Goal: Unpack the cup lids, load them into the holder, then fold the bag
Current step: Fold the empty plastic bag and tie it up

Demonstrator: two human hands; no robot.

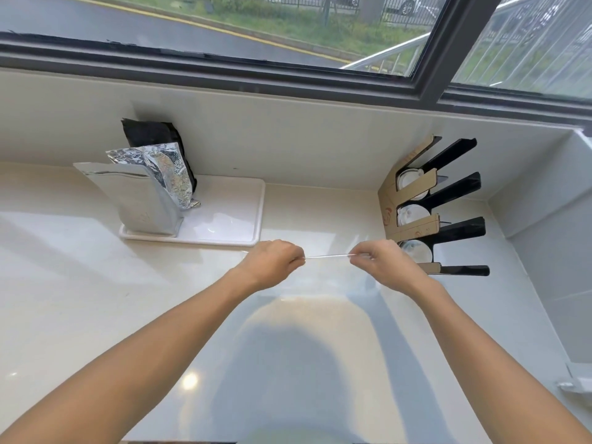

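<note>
Foil pouches stand on a white tray at left. At centre, the left hand and right hand each pinch the clear bag, stretched taut between them. At right, cup lids fill the holder; apparently only folding remains.

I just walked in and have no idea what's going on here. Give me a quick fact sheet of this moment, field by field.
Setting: pale counter under a window
Left hand: pinches the top edge of a clear plastic bag
Right hand: pinches the same edge, further right
Bag: stretched flat between the hands, looks empty
Lid holder: black and cardboard rack in the right corner, with white cup lids in its slots
Tray: white, holding a silver foil pouch and a black pouch
Stage: lids appear loaded; bag not yet folded
</note>
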